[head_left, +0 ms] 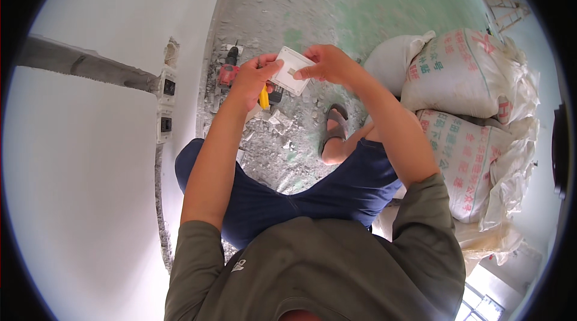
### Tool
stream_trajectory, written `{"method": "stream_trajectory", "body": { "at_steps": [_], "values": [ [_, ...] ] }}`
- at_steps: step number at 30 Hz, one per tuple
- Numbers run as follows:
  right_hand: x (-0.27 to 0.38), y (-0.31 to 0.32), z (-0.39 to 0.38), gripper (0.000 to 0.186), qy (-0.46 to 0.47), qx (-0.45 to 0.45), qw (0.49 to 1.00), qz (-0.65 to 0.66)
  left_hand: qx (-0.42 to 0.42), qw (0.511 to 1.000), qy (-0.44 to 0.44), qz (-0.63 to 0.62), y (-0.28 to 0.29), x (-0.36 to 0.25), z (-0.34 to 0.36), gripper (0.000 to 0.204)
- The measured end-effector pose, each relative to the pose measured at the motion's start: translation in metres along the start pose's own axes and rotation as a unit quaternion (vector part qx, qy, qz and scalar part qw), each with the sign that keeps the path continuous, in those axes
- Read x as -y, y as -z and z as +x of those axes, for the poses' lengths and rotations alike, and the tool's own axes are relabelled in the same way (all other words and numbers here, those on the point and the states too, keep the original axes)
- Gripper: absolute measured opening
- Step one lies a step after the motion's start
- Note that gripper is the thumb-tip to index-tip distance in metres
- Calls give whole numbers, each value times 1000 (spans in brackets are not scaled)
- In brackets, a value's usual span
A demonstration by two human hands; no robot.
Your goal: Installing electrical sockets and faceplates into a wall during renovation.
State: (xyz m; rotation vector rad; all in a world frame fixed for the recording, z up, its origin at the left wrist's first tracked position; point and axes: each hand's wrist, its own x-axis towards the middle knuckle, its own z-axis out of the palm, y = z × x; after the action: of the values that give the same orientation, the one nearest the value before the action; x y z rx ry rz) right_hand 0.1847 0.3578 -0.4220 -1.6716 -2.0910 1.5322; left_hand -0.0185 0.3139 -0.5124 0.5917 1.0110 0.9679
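Both hands hold a white square wall-switch plate [289, 64] with a small opening near its middle. My left hand [251, 79] grips its left edge, thumb on top. From under that hand a yellow handle [264, 97] sticks out; its other end is hidden, so I cannot tell which tool it is. My right hand [329, 66] pinches the plate's right side, thumb on its face near the opening. Beyond the left hand, a red and black power drill [228, 73] lies on the rubble, partly covered by the hand.
On the left, the white wall has two recessed electrical boxes [168, 87] and a cut channel [90, 64]. Broken plaster [280, 121] litters the dusty floor. Stuffed white woven sacks [457, 75] are piled at the right. A wooden ladder [511, 18] stands far right.
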Motion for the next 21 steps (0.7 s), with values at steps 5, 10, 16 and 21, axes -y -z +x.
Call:
{"method": "stream_trajectory", "body": {
  "at_steps": [5, 10, 16, 21],
  "values": [
    [12, 15, 0, 43, -18, 25, 996, 89, 18, 996, 10, -87, 0, -5, -2, 35],
    [5, 23, 9, 40, 9, 65, 997, 44, -13, 997, -9, -74, -5, -8, -8, 37],
    [-34, 14, 34, 40, 44, 68, 995, 63, -3, 999, 0, -43, -4, 2, -8, 34],
    [-148, 15, 89, 26, -16, -103, 983, 154, -100, 993, 14, -67, 23, 13, -18, 24]
  ]
}}
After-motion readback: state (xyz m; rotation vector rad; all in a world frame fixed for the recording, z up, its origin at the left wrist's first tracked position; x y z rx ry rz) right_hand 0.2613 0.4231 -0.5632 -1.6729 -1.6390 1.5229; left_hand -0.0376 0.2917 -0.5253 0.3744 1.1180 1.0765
